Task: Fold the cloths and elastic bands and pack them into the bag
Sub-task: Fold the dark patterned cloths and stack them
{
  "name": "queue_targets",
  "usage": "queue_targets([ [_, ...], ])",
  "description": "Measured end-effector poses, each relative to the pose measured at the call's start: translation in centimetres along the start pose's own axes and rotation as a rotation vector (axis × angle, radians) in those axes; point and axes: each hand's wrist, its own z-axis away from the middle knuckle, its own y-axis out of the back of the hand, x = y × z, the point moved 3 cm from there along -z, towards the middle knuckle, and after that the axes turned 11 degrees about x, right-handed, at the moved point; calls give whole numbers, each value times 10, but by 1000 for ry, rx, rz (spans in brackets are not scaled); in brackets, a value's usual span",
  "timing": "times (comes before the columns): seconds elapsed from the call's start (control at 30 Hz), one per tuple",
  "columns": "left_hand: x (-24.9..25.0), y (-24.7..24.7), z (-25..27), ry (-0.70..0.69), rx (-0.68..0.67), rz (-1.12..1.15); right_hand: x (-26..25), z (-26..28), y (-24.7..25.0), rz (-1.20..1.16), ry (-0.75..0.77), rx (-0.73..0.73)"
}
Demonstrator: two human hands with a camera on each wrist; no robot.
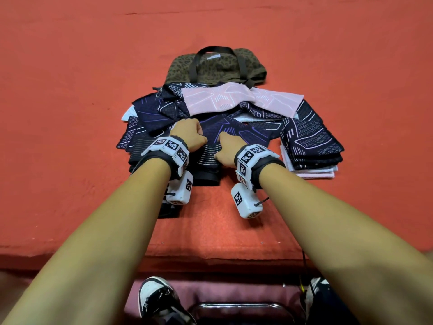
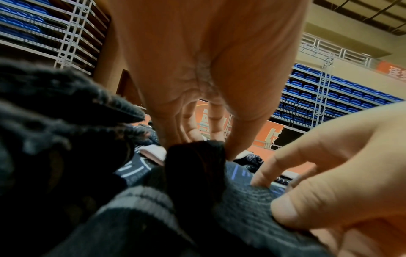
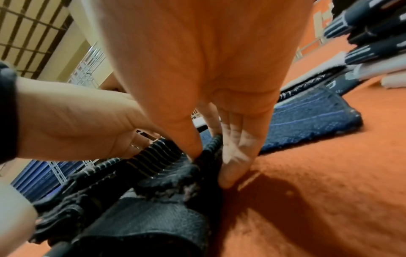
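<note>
At an orange-covered counter [image 1: 70,113], we see both hands working the same dark striped cloth [image 1: 207,158], which lies at the near edge of a loose heap of patterned cloths [image 1: 164,111]. The left hand [image 1: 188,134] pinches a bunched fold of that cloth between thumb and fingertips [image 2: 232,153], its other fingers curled in. The right hand [image 1: 226,148] grips the cloth's edge just beside it, thumb on top and fingers [image 3: 230,167] pressed along the fold down to the counter. Both wrists carry white camera units with black-and-white markers. A pink cloth [image 1: 236,98] lies across the top of the heap. To the right, apart from the heap, we find a neat stack of folded cloths [image 1: 311,146], dark ones over pale ones. Behind the heap lies the olive, leopard-print bag [image 1: 215,66], its dark handles lying across it and its near edge touching the cloths.
</note>
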Motion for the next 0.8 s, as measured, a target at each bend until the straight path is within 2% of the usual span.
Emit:
queue_targets([
  [0.3, -10, 3, 7, 19, -75, -89, -23, -2, -9, 42, 104, -50],
  [0.4, -9, -2, 11, 13, -53, -126, -21, -2, -14, 55, 112, -57],
  [0.57, 5, -10, 6, -95, -84, -48, -7, -3, -4, 88, 77, 24],
  [0.67, 13, -18, 4, -107, -69, -2, 7, -2, 4, 148, 69, 71],
  [0.8, 10, -28, 2, 35, -4, -14, 28, 4, 8, 256, -20, 71],
])
